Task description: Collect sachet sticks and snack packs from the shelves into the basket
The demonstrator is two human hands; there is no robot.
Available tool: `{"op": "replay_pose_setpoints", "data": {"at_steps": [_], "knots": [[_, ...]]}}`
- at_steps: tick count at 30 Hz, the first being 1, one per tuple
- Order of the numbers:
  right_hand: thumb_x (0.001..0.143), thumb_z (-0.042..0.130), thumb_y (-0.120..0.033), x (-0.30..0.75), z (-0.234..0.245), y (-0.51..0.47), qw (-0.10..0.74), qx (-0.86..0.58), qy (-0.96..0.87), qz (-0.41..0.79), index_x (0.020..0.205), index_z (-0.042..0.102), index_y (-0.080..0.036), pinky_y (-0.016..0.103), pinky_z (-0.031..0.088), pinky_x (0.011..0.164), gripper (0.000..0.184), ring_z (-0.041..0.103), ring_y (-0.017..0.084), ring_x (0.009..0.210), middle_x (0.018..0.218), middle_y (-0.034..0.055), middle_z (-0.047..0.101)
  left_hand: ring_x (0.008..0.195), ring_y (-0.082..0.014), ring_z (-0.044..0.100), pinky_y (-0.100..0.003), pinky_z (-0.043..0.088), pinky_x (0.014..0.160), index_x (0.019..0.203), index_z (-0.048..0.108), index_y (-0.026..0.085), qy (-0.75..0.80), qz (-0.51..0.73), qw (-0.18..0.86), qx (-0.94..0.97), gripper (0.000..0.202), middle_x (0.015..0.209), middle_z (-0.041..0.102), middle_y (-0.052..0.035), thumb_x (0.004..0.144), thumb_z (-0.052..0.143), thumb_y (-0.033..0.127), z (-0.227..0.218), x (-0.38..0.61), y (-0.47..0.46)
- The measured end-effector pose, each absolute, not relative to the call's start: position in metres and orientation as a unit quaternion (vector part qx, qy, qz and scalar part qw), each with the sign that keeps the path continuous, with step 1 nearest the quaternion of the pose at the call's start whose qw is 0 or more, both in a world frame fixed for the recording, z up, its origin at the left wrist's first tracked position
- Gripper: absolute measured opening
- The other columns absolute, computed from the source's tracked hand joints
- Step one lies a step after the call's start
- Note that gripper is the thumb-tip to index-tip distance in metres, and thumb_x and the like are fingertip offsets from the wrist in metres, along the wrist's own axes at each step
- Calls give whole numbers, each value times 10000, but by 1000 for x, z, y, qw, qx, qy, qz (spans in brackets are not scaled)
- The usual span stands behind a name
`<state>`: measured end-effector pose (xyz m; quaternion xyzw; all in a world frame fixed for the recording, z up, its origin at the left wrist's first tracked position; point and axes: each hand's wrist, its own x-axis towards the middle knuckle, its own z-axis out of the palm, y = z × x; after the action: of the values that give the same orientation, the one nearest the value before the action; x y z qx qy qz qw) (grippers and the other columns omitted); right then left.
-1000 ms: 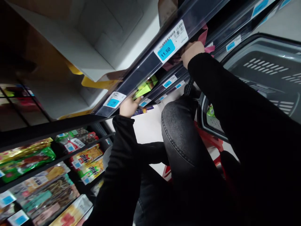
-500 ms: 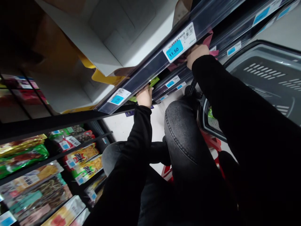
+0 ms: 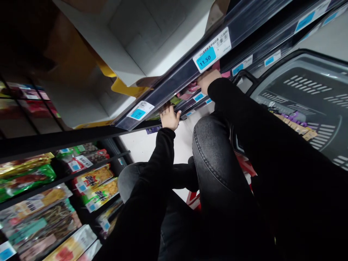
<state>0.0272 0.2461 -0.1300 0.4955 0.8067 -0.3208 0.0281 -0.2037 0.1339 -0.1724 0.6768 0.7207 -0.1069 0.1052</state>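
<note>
My left hand is at the shelf below the price rail. Its fingers are spread and rest against the front of dark and green packets, whose backs are hidden under the rail. To its right, my right hand reaches beneath the same rail with its fingers mostly out of sight. A pink packet shows at this hand's far side and has shifted along with it, so the hand seems closed on it. More pink packaging lies on the shelf between the two hands.
Above my hands, a white open carton sits behind the price rail. A grey shopping basket with goods inside stands at right. Bagged snacks fill the lower left shelves. My knees are bent close to the shelf.
My right hand has moved left and down along the shelf, the pink packet with it. The left hand has come out slightly and its fingers now show spread. More of the basket's contents shows.
</note>
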Motion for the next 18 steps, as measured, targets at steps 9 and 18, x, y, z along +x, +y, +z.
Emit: {"op": "replay_pose_setpoints", "data": {"at_steps": [9,18], "knots": [[881,313,-147,16,-119,199,-41,528,825,-199,1217,491,-52,402,375,872,392,529,253,1029,1131,190,578,1349,-397,248,-592,97,1099,1295,404,25,789,-53,94,604,612,1404,370,-257,820,503,398,-159,-179,113],[839,380,-181,108,-29,91,-4,572,816,-86,1103,578,-134,360,392,726,333,564,260,876,975,149,625,986,-212,614,-380,491,861,992,572,180,694,456,439,344,220,1106,638,-121,816,495,288,-40,-131,58]]}}
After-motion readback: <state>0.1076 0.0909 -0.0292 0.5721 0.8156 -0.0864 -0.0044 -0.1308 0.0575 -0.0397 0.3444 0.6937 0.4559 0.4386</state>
